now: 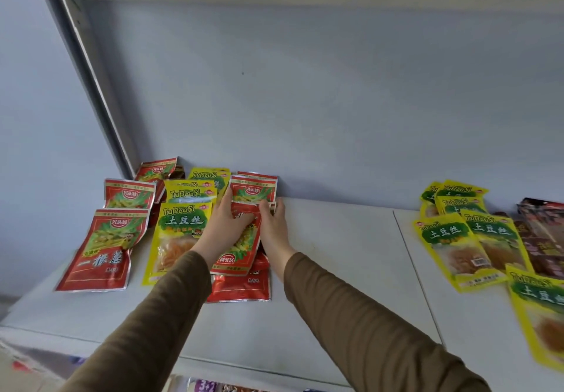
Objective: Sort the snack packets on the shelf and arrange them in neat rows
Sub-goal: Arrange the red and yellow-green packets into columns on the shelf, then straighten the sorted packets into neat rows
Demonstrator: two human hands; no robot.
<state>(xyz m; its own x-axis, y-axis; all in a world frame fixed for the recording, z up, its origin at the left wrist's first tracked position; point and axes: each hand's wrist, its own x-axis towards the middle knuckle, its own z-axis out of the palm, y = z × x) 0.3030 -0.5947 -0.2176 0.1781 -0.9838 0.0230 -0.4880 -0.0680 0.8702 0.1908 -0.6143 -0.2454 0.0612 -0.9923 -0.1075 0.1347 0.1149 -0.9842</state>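
Note:
Red and yellow snack packets lie in rows at the left of the white shelf (335,254). A row of red packets (100,254) runs down the far left, and a row of yellow packets (177,239) lies beside it. In a third row, an upside-down red packet (244,248) rests on other red packets. My left hand (224,226) presses on its left half, fingers spread over it. My right hand (273,223) grips its right edge, thumb on top. Another red packet (241,284) lies flat below it.
More yellow packets (451,233) and dark brown packets (543,239) lie jumbled at the right, past a seam in the shelf board. A grey back wall (305,101) and a slanted upright (91,86) close the space. Another shelf sits overhead.

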